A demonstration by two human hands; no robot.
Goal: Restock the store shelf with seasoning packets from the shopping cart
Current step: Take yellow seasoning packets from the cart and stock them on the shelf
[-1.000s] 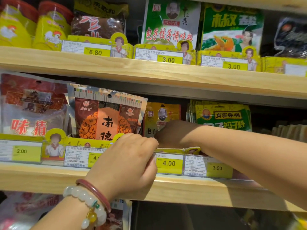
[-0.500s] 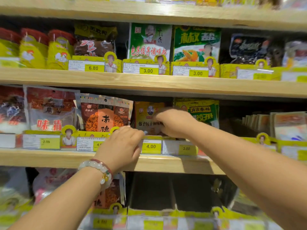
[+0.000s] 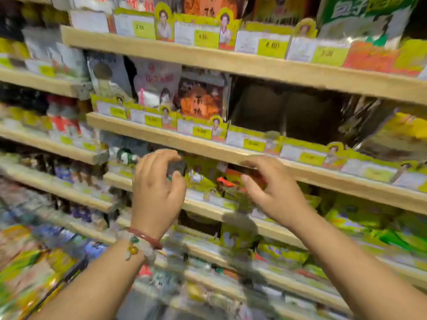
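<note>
Head view, blurred by motion: my left hand (image 3: 157, 190) and right hand (image 3: 275, 192) hover in front of the wooden shelf (image 3: 231, 63), each grip loosely curled and, as far as I can tell, empty. Seasoning packets (image 3: 201, 98) stand upright behind price tags (image 3: 261, 43), beside a dark empty bay (image 3: 282, 109). I judge them light, crinkly, slippery pouches; pinch the top seam. No cart visible.
</note>
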